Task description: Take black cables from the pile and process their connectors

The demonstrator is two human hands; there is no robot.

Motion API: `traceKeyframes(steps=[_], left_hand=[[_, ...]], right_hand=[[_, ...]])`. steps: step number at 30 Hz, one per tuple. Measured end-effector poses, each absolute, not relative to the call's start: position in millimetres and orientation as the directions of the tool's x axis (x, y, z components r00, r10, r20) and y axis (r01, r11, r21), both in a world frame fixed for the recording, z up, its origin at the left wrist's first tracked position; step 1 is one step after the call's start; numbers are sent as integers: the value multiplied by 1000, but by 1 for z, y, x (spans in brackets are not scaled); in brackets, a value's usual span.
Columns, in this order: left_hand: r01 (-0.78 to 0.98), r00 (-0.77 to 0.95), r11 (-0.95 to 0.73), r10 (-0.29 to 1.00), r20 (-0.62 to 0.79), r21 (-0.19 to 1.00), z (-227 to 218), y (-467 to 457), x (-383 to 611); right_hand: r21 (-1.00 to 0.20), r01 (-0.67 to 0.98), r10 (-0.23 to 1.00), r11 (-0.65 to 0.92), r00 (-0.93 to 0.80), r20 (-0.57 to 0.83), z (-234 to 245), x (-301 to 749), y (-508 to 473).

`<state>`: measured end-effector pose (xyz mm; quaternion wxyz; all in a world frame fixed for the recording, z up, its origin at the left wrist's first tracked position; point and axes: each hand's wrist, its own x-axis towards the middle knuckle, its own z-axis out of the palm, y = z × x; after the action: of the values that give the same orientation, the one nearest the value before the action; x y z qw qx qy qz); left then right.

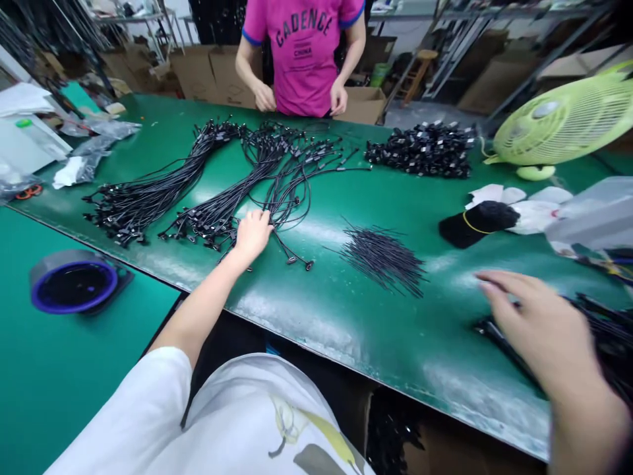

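Note:
My left hand [254, 234] reaches forward to the near side of a loose spread of black cables [281, 191]. Its fingers are bent down and closed on a cable among them, though the fingertips are partly hidden. Small plug ends [299, 262] lie just right of this hand. My right hand [539, 323], slightly blurred, hovers at the right with fingers stretched out and the thumb a little apart, holding nothing visible. Beneath and beside it are dark bundled cables [601, 330]. A loose pile of thin black ties [383, 257] lies on the green table [316, 316] between my hands.
Further left is another cable bundle [158, 191]. A heap of black coiled pieces [422, 150], a banded black bundle [477, 223] and a green fan [568, 119] are at the right. A tape roll [74, 284] sits at left. Across the table stands a person [306, 59].

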<state>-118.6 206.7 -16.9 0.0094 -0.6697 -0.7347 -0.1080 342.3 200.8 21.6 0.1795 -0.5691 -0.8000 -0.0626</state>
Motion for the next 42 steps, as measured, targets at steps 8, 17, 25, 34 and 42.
traceKeyframes(steps=[8,17,25,34,42], left_hand=[[914,80,-162,971,226,372,3,199,-139],[-110,-42,64,997,-69,992,34,111,-163],[-566,-86,113,977,-194,817,21,91,-185],[34,107,-148,984,144,988,23,92,-89],[33,556,108,824,-108,994,26,68,-58]], right_hand=[[-309,613,686,727,-657,311,15,132,229],[-186,870,856,456,-372,358,70,86,351],[51,880,766,472,-437,471,130,176,295],[173,780,777,602,-622,100,72,201,135],[-328,647,671,688,-739,-51,87,167,127]])
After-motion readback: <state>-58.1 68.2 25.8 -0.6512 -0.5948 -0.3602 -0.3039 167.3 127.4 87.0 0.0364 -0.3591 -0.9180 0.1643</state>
